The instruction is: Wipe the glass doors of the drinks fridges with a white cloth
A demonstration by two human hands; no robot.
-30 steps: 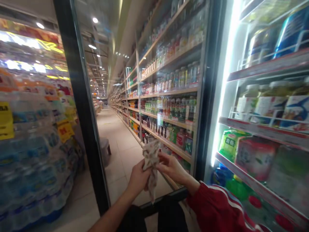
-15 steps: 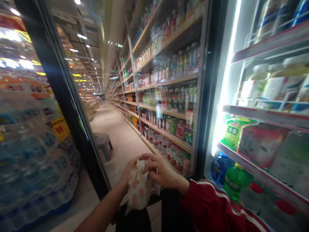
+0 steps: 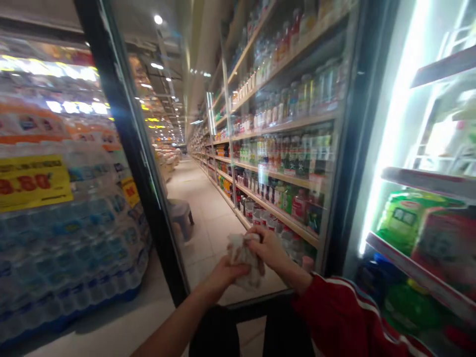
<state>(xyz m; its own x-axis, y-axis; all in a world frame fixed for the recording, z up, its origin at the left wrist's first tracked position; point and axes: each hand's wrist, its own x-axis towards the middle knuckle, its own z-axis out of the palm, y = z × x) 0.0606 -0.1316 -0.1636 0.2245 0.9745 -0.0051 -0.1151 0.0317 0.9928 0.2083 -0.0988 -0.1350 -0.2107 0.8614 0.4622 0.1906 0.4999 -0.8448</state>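
Note:
A pale, crumpled cloth [image 3: 243, 255] is bunched between both my hands, low in front of the glass door [image 3: 208, 218]. My left hand [image 3: 226, 272] is closed on its lower left side, with the thumb lying across the front. From the upper right, my right hand [image 3: 266, 248] grips the cloth's top edge with bent fingers. A red sleeve with white stripes [image 3: 334, 307] covers my right forearm, while my left forearm is bare. The cloth hides some of my fingertips.
Dark door frame [image 3: 126, 129] slants on the left. Beyond it stand wrapped bottle packs [image 3: 74, 248] and a yellow price sign [image 3: 35, 182]. A grey stool [image 3: 181, 215] sits in the aisle. On the right, lit cooler shelves [image 3: 420, 267] hold drinks, including a green pack [image 3: 403, 220].
The view has swung left, so the scene sits further right. My hands have regripped the cloth, now bunched smaller; my left thumb lies across its front.

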